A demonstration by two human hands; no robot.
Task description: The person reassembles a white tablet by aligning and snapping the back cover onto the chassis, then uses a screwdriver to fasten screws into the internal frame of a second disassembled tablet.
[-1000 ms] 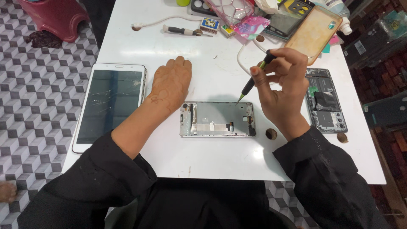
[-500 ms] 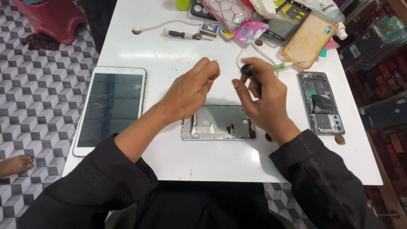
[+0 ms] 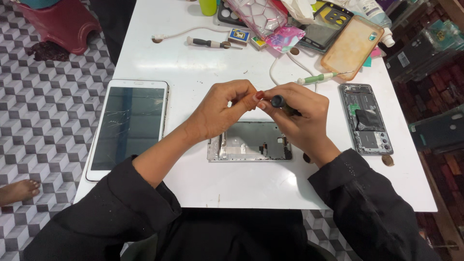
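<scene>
Raised off the phone frame [image 3: 250,141] since a second ago, both hands now meeting above it near the table's [image 3: 251,186] front edge.
Left hand [image 3: 223,110] pinching at the tip of the screwdriver [image 3: 285,106] gripped by right hand [image 3: 300,116]; apparently tending the bit between screws, calling next for steady realignment over the frame.

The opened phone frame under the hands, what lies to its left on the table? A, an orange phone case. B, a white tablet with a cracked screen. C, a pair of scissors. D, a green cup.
B: the white tablet with a cracked dark screen lies flat left of the opened phone frame, by the left hand.
</scene>
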